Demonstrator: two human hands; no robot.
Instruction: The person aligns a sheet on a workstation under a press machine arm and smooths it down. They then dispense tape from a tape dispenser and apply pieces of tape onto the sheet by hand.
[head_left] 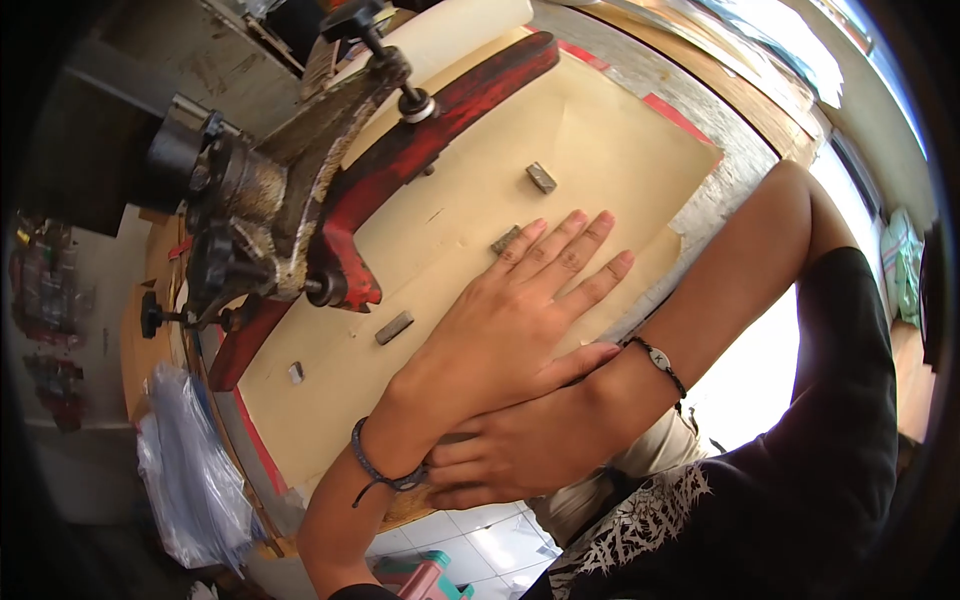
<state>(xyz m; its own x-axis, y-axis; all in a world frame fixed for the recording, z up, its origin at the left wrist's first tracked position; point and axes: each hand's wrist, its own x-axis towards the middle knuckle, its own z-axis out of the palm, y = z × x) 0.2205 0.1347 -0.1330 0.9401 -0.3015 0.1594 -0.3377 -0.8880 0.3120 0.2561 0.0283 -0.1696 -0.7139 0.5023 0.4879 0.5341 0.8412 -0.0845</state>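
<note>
- Clear plastic bundle (195,470): left of the beige sheet (610,130).
- Metal clamp frame (265,190): its arms reach over the sheet's left side, carrying the red bar (440,130), which lies across the sheet and hides a strip of it.
- Pale chip (296,372): on the sheet, near its left edge.
- Grey block (394,328): farther in on the sheet.
- Dark block (503,240): mid-sheet, partly covered by the little finger; contact unclear.
- Left hand (525,310): back upward over the sheet, fingers spread wide.
- Right hand (530,445): over the sheet's near edge, crossing at the left wrist, fingers close together; its palm is hidden, so I cannot tell whether it holds anything.
- Upper block (541,178): on the sheet, beyond the fingertips.
- Grey tabletop (745,170): bare along the sheet's right side.
</note>
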